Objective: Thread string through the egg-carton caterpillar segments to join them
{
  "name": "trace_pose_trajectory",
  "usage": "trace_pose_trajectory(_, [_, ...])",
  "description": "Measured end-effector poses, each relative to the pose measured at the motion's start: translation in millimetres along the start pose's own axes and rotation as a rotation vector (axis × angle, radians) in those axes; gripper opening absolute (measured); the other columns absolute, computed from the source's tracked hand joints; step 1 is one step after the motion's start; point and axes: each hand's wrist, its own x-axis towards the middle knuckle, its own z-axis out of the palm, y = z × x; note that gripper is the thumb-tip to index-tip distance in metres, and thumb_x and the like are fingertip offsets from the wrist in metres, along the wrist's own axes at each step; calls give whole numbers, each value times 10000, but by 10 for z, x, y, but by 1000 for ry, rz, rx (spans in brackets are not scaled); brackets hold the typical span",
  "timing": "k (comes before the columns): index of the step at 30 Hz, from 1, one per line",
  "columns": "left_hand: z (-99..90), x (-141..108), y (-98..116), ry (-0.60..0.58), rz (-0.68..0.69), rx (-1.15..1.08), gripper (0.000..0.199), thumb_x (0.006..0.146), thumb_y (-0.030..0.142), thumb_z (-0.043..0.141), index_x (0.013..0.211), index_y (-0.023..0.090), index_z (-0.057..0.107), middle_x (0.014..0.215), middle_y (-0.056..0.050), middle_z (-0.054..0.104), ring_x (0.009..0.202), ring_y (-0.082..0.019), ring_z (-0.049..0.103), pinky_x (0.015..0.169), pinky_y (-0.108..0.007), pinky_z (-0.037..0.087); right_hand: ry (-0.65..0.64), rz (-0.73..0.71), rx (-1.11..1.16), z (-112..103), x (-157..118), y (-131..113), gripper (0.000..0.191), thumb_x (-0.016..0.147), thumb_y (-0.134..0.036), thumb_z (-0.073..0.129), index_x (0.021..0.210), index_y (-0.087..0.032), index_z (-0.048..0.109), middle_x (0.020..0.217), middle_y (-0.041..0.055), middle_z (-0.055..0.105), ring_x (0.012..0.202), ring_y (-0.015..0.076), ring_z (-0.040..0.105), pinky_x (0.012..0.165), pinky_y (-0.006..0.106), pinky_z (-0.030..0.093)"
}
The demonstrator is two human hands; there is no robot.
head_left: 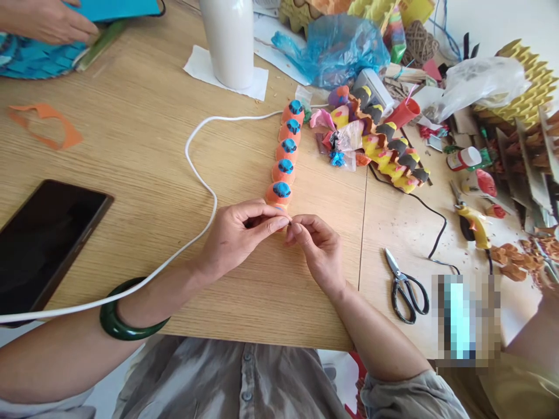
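Head view, nearest first: what lies along the front of the worktop (144, 128)?

A dark green bangle (114, 323) rings the left forearm at the near edge. Black-handled scissors (399, 276) lie near that edge too, towards the right, and a dark-screened device (48, 241) lies well to the left.

And the hands?

Just in from the middle of the near edge. The left hand (238, 235) has thumb and forefinger pinched on the near end of the orange strip (286, 167). The right hand (318, 247) has its fingertips drawn together, right up against the left's; I can't tell whether anything small is between them.

How does the strip lie?

Flat, pointing away towards the far edge, its row of humps capped in blue. A white cable (215, 202) curves along its left side.

Farther off?

Yellow-and-black strips (393, 174) rest to the right, and an orange paper cutout (70, 137) well to the left. Towards the far edge, a white bottle (229, 41) stands on paper (261, 81), with a crumpled blue bag (338, 49) to its right. Far left, another person's hand (55, 20) is over something blue.
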Motion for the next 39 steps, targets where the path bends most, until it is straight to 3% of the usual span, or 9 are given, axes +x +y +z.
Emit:
trace_pose_trajectory(4, [2,-3,20,-8,-25,-24,121,872,300,753,820,201,799,747,22,722,682,-109,600,655,-221,485,33,-15,25,4,1,10,240,869,-446,785,875,-216,717,710,-28,679,620,95,613,617,251,534])
trace_pose_trajectory(11, [-3,-12,31,-53,-105,-51,226,948,366,662,957,213,829,846,5,769,791,-138,674,759,-240,529,65,-52,-3,-1,2,4,215,896,-404,760,828,-211,697,678,-30,672,613,93,612,617,254,515])
trace_pose_trajectory(18, [15,-11,27,-19,-106,-17,173,847,368,775,863,201,819,850,-5,792,766,-144,673,718,-238,528,39,-30,-15,-1,-2,11,244,889,-437,763,831,-211,692,693,-25,671,624,98,604,621,260,514])
trace_pose_trajectory(22, [-106,59,21,1,-156,40,184,833,390,780,861,214,827,838,-7,797,746,-152,671,690,-241,525,46,-61,-67,-20,20,35,256,924,-458,716,851,-213,709,699,-19,666,635,104,598,621,265,507])
trace_pose_trajectory(28, [-406,237,-73,-74,-249,100,172,802,396,794,844,235,837,845,-1,806,825,-192,717,762,-271,540,112,-66,-72,-77,109,118,279,943,-479,688,865,-214,722,655,-27,632,609,107,580,605,271,491])
trace_pose_trajectory(34, [-373,233,-190,-203,-235,110,254,805,471,780,848,227,836,885,-14,813,853,-197,720,787,-279,534,92,-35,-65,-79,134,134,335,918,-539,698,867,-208,709,660,-30,635,604,104,581,602,271,496])
trace_pose_trajectory(39, [-368,221,-137,-178,-228,137,268,810,472,768,843,213,830,870,-27,808,817,-193,702,755,-280,523,73,-26,-62,-74,138,140,360,903,-569,701,861,-212,702,660,-32,633,603,103,583,599,267,509])
